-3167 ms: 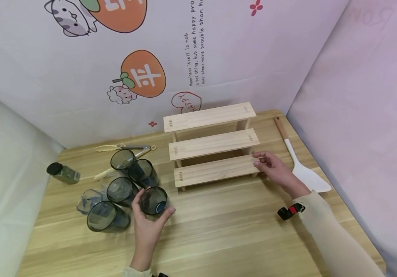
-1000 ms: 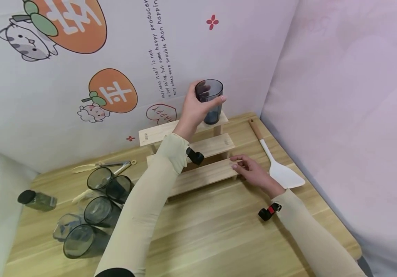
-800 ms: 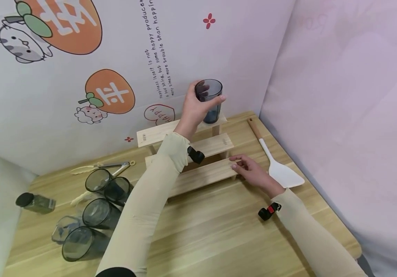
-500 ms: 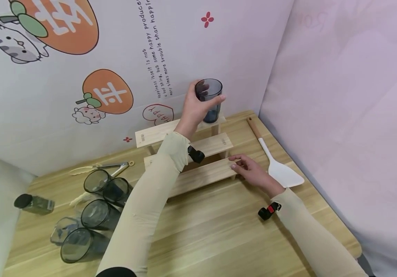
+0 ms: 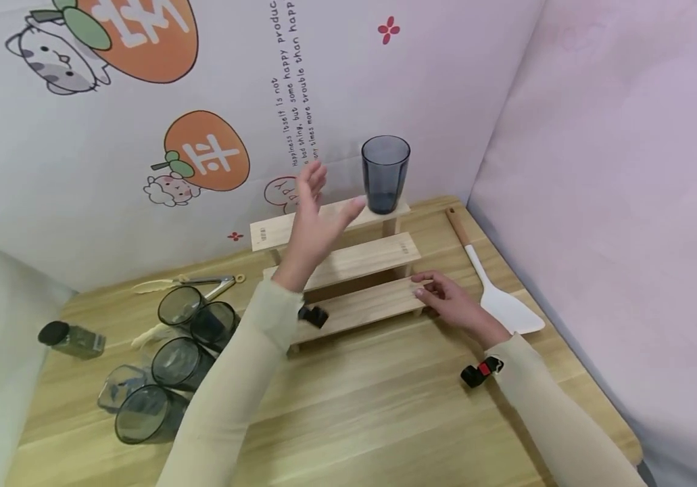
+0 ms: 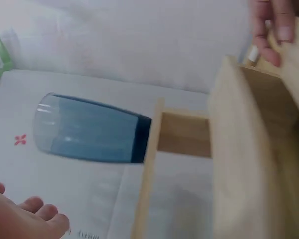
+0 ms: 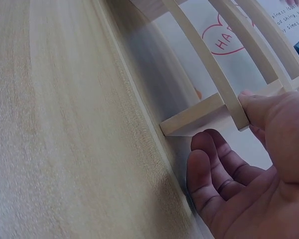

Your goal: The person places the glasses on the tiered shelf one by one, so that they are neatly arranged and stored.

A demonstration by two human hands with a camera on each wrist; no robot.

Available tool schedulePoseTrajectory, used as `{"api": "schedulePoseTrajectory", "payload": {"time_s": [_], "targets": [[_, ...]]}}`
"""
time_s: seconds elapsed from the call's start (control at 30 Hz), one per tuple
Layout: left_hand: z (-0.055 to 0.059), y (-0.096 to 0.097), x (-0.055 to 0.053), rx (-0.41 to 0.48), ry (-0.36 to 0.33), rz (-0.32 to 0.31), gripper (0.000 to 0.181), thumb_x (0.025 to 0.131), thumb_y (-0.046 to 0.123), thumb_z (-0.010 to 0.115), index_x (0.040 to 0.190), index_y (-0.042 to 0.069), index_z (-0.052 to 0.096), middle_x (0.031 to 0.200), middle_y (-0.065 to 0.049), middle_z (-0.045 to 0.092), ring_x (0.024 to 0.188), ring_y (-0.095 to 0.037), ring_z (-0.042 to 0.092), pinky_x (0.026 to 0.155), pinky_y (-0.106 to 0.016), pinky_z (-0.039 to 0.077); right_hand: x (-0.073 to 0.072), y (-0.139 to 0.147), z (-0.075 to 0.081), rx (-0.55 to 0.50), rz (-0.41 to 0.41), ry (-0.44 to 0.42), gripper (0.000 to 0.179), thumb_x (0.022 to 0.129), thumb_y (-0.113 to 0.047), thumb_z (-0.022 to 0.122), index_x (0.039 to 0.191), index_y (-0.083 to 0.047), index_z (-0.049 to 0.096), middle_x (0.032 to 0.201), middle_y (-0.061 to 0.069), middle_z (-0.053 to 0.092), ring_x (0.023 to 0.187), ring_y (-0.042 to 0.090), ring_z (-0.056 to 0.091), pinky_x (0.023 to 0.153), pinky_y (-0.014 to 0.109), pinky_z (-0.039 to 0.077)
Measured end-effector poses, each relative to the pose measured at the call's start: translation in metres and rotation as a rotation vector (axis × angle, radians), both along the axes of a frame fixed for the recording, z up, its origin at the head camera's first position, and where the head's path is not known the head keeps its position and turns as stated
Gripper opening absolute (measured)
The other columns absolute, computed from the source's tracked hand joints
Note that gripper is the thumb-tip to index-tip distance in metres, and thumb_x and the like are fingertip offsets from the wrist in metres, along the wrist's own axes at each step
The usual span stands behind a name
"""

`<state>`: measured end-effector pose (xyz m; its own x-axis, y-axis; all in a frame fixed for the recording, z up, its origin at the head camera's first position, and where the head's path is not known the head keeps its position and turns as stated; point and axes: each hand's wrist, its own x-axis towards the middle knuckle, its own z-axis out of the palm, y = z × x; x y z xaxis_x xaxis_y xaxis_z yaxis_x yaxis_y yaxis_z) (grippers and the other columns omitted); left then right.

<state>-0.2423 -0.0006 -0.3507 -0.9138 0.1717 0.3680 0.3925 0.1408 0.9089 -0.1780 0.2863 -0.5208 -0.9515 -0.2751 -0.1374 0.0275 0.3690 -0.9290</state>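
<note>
A blue-grey drinking glass [image 5: 386, 172] stands upright at the right end of the top board of a three-step wooden rack [image 5: 363, 304]. My left hand [image 5: 318, 230] is just left of the glass, fingers spread and apart from it. In the left wrist view, a gap separates the fingertips from the glass [image 6: 92, 132]. At the right end of the lowest step, my right hand [image 5: 456, 308] holds the board between thumb and index finger. The right wrist view has the thumb against the board's edge [image 7: 217, 79], the other fingers loosely bent below.
Several dark glasses [image 5: 180, 365] crowd the table's left side, beside a clear faceted container [image 5: 122, 387]. Tongs [image 5: 220, 281] lie behind and partly under them. A black-lidded jar [image 5: 74, 339] lies at far left. Right of the rack is a white spatula [image 5: 509, 308].
My left hand carried the glass from the table's left side to the top board. It has since let go and drawn back to the left. My right hand has stayed at the lowest step.
</note>
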Motion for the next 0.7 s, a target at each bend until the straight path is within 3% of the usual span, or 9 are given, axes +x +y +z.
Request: {"api": "schedulePoseTrajectory", "payload": {"time_s": [0.07, 0.17, 0.27, 0.37, 0.5, 0.6, 0.7], "targets": [[-0.013, -0.024, 0.023, -0.039, -0.001, 0.010, 0.085, 0.091, 0.033, 0.079, 0.156, 0.021, 0.026, 0.158, -0.001, 0.031, 0.146, -0.013, 0.028, 0.119, -0.032, 0.021, 0.000, -0.001, 0.000, -0.009, 0.000, -0.009, 0.041, 0.107, -0.033, 0.056, 0.143, -0.014, 0.050, 0.124, 0.020, 0.057, 0.103, 0.034, 0.060, 0.081, 0.046, 0.055], [-0.033, -0.064, 0.059, -0.165, 0.018, 0.071, 0.073, 0.095, 0.038, 0.074, 0.153, 0.019, 0.034, 0.154, 0.000, 0.035, 0.143, -0.015, 0.031, 0.117, -0.045, 0.025, 0.001, -0.003, 0.001, -0.013, 0.002, -0.016, 0.042, 0.107, -0.032, 0.054, 0.144, -0.012, 0.048, 0.123, 0.021, 0.056, 0.102, 0.036, 0.062, 0.081, 0.046, 0.055], [-0.050, -0.103, 0.092, -0.315, 0.025, 0.189, 0.068, 0.095, 0.045, 0.071, 0.150, 0.020, 0.041, 0.151, 0.001, 0.039, 0.140, -0.020, 0.033, 0.112, -0.055, 0.030, 0.001, -0.004, 0.002, -0.014, -0.003, -0.023, 0.042, 0.108, -0.031, 0.054, 0.144, -0.011, 0.047, 0.121, 0.021, 0.056, 0.099, 0.036, 0.063, 0.080, 0.044, 0.056], [-0.066, -0.136, 0.117, -0.459, 0.084, 0.313, 0.065, 0.095, 0.045, 0.071, 0.147, 0.016, 0.047, 0.148, -0.006, 0.044, 0.136, -0.028, 0.036, 0.107, -0.058, 0.033, 0.002, -0.004, 0.005, -0.015, -0.005, -0.029, 0.044, 0.108, -0.029, 0.053, 0.146, -0.008, 0.045, 0.123, 0.023, 0.055, 0.100, 0.037, 0.062, 0.081, 0.045, 0.056], [-0.081, -0.168, 0.138, -0.597, 0.140, 0.459, 0.063, 0.093, 0.038, 0.075, 0.142, 0.007, 0.051, 0.141, -0.017, 0.051, 0.127, -0.040, 0.041, 0.103, -0.060, 0.031, 0.003, -0.004, 0.008, -0.011, -0.012, -0.034, 0.046, 0.108, -0.031, 0.053, 0.146, -0.007, 0.043, 0.125, 0.024, 0.055, 0.100, 0.037, 0.063, 0.082, 0.046, 0.055], [-0.087, -0.183, 0.147, -0.677, 0.109, 0.535, 0.064, 0.092, 0.037, 0.076, 0.140, 0.004, 0.052, 0.137, -0.021, 0.051, 0.125, -0.045, 0.040, 0.105, -0.063, 0.024, 0.004, -0.005, 0.007, -0.008, -0.012, -0.031, 0.045, 0.108, -0.031, 0.052, 0.146, -0.008, 0.043, 0.124, 0.024, 0.056, 0.098, 0.037, 0.063, 0.081, 0.045, 0.055], [-0.090, -0.191, 0.151, -0.747, 0.054, 0.573, 0.067, 0.092, 0.043, 0.074, 0.142, 0.006, 0.051, 0.139, -0.021, 0.051, 0.128, -0.045, 0.039, 0.112, -0.066, 0.013, 0.005, -0.009, 0.007, -0.017, -0.014, -0.032, 0.045, 0.108, -0.031, 0.052, 0.146, -0.008, 0.043, 0.123, 0.023, 0.056, 0.097, 0.037, 0.063, 0.081, 0.045, 0.055]]}}
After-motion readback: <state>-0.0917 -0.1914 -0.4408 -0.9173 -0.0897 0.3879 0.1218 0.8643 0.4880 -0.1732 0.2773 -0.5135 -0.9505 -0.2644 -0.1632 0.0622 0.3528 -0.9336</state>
